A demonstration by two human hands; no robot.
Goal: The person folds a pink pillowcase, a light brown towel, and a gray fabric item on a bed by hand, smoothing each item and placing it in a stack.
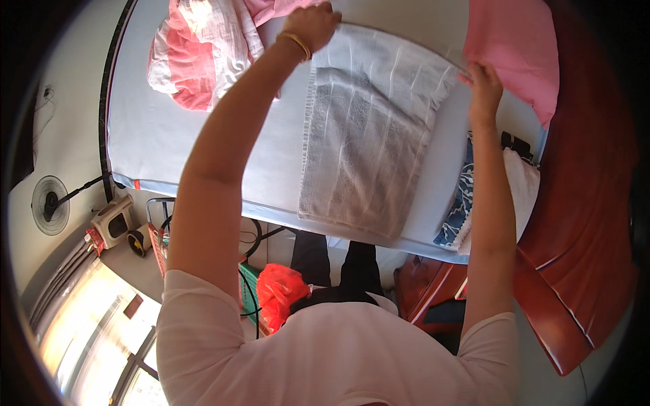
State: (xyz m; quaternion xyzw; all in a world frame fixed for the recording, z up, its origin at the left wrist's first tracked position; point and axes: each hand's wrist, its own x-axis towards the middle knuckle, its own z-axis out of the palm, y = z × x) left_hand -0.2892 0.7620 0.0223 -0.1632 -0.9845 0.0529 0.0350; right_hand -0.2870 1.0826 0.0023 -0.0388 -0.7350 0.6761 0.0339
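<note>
A grey towel with pale stripes (368, 132) lies spread on the light blue bed sheet (203, 147), its far edge pulled between my two hands. My left hand (312, 25), with a gold bangle at its wrist, grips the towel's far left corner. At the far right corner my right hand (483, 91) pinches the edge; it is slightly blurred. The towel's near edge reaches almost to the front of the bed, and its middle has a few creases.
Pink and white bedding (200, 56) is bunched at the far left. A pink pillow (523, 56) lies far right, near folded cloths, one blue patterned (459, 198), and the reddish wooden headboard (584, 203). Beside my legs are a red plastic bag (279, 294) and a green crate (250, 289).
</note>
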